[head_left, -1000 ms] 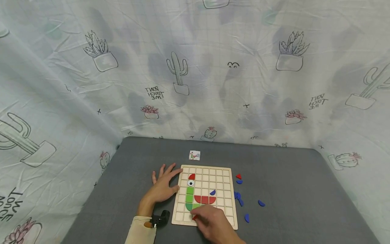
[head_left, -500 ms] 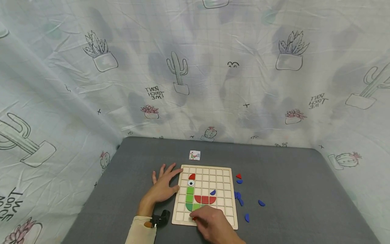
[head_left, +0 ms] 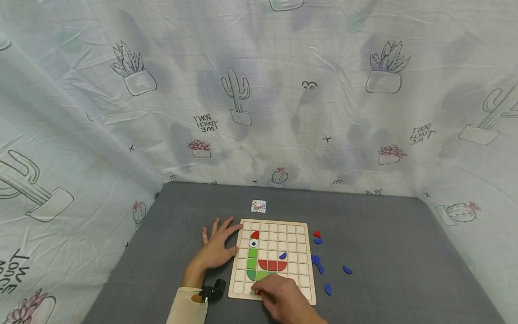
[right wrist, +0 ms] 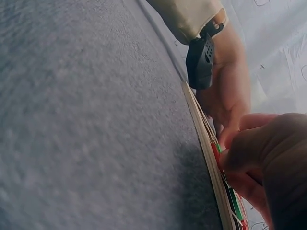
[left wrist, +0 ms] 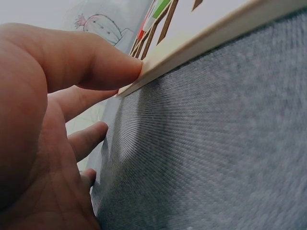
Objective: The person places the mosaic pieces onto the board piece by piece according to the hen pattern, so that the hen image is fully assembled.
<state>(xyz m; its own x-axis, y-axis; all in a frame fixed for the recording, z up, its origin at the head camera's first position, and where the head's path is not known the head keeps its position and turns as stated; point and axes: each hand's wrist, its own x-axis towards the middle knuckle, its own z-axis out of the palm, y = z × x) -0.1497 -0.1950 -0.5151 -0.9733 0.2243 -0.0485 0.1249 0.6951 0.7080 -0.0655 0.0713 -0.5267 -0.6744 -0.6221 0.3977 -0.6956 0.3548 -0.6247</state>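
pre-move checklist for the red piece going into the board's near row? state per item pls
1. Left hand steadies the wooden board: ok, flat on the table with straight fingers against the board's left edge.
2. Right hand has the red piece: ok, fingers curled round it at the near row.
3. Piece seated in its cell: cannot tell, fingers cover it.
4. Placed green squares undisturbed: ok.
5. Spare blue pieces at hand: ok, loose on the table right of the board.
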